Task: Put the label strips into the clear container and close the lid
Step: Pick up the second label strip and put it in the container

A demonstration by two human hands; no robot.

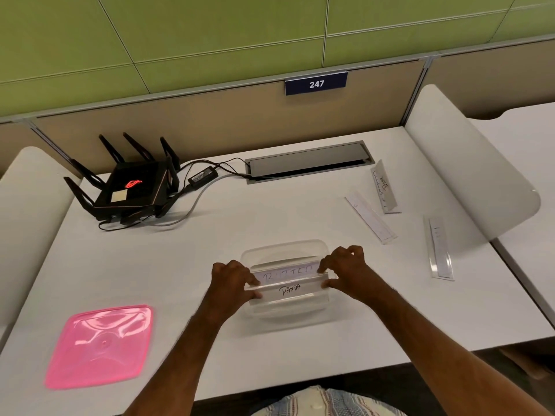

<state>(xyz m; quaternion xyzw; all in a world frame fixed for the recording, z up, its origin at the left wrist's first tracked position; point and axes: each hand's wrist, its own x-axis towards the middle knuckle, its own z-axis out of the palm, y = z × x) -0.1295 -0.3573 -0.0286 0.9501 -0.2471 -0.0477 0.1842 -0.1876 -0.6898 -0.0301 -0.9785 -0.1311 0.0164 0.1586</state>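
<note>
As hands (288,280) pinch strip (289,291) ends, over container (282,250)

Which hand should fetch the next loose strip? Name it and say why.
Right. The three loose strips lie on the desk on the right hand's side, while the left hand is nearer the pink lid.
</note>
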